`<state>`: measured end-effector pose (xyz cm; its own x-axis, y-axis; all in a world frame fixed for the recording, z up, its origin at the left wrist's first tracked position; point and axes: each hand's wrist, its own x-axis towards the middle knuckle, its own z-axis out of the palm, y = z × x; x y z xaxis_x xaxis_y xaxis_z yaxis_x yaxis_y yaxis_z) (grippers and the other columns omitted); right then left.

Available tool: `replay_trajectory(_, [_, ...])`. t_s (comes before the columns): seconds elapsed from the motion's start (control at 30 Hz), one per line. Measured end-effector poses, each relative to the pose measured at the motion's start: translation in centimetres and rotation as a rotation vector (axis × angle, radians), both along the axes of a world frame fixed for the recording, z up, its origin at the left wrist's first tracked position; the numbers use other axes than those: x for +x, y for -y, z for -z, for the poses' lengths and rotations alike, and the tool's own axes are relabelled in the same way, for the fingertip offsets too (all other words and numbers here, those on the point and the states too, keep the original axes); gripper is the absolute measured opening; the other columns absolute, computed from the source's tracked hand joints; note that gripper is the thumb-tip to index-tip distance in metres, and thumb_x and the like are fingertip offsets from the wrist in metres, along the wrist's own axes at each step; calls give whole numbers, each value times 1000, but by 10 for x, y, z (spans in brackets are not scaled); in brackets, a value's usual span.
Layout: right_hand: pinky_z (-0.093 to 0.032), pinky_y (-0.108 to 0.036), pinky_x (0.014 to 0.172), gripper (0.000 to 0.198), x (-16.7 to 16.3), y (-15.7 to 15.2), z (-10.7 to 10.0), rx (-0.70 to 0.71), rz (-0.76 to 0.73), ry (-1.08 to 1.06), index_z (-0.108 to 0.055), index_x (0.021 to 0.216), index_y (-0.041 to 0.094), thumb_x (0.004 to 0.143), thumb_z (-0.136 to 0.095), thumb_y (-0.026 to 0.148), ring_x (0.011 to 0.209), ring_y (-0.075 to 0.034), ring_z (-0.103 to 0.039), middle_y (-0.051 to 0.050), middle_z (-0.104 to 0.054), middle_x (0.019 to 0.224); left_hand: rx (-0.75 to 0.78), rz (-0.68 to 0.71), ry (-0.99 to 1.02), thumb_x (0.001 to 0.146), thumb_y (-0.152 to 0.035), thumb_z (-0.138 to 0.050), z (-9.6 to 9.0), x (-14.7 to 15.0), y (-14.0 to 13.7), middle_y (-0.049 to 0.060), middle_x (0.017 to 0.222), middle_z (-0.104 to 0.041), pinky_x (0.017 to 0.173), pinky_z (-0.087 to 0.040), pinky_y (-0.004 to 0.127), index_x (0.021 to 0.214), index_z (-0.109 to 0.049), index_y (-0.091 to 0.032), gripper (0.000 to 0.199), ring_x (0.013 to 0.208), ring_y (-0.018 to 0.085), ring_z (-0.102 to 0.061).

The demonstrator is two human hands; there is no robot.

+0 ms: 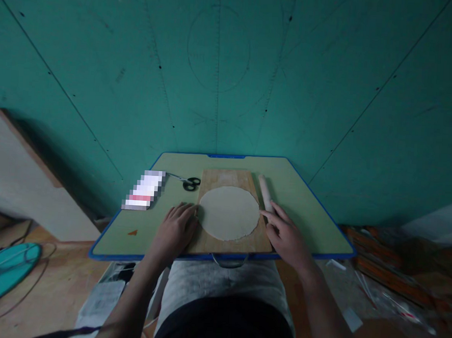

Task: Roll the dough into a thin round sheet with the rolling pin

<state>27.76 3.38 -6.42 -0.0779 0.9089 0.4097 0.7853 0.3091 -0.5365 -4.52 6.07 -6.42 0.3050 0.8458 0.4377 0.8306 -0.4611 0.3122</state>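
A thin, roughly round sheet of dough (229, 212) lies flat on a wooden cutting board (225, 177), covering most of its width. My left hand (177, 228) rests at the board's left side, its fingertips by the dough's left edge. On the other side, my right hand (285, 236) has its fingers apart, one fingertip by the dough's right edge. A pale rolling pin (264, 189) lies along the board's right side, its near end partly hidden by my right fingers. Neither hand visibly holds anything.
Black-handled scissors (190, 183) lie left of the board on a blue-edged table (311, 210). A blurred-out flat item (146, 189) and a small brown scrap (132, 232) are farther left. A green wall (231, 77) rises directly behind the table.
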Motion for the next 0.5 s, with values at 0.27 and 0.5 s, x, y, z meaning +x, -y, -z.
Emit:
replay_trajectory(0.27, [-49,-42,107,44,-1,0,0,1,17,30,-69,124,25,88,-45,16,132,-26,-56,-10,-50,152,32,25,5,100,-33,-40,6,-4,-5,15,123,-68,105,-49,53,124,-63,-17,38,122,31,-59])
replay_trajectory(0.5, [-45,-44,112,44,-1,0,0,38,-10,64,-64,128,25,89,-43,16,137,-25,-51,-10,-54,148,16,-14,1,99,-32,-40,5,-2,-3,15,125,-67,105,-49,55,127,-62,-17,38,123,32,-59])
